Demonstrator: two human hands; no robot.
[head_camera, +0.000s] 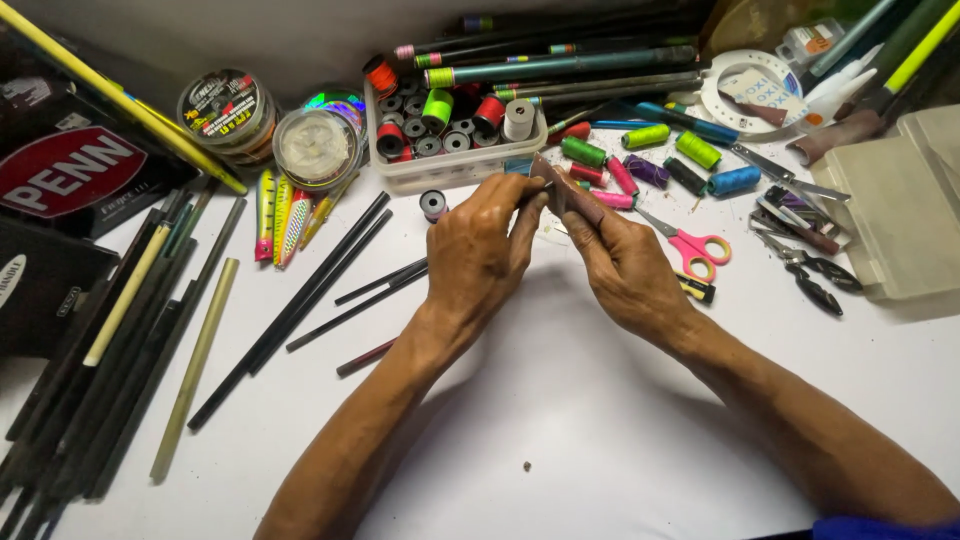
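Both hands meet over the middle of a white table (560, 420). My right hand (628, 268) grips a small flat brown piece (562, 190), held up on edge. My left hand (480, 248) pinches something thin against that piece at its upper left end; what the fingers hold is too small to make out. Just beyond the hands stands a clear plastic tray (450, 168) filled with thread spools.
Loose coloured spools (648, 170) and pink-handled scissors (692, 246) lie to the right, with pliers (812, 272) and a translucent box (890, 215). Dark rods (300, 300) and rod blanks (120, 330) lie left, near fishing lures (280, 215) and line spools (225, 108).
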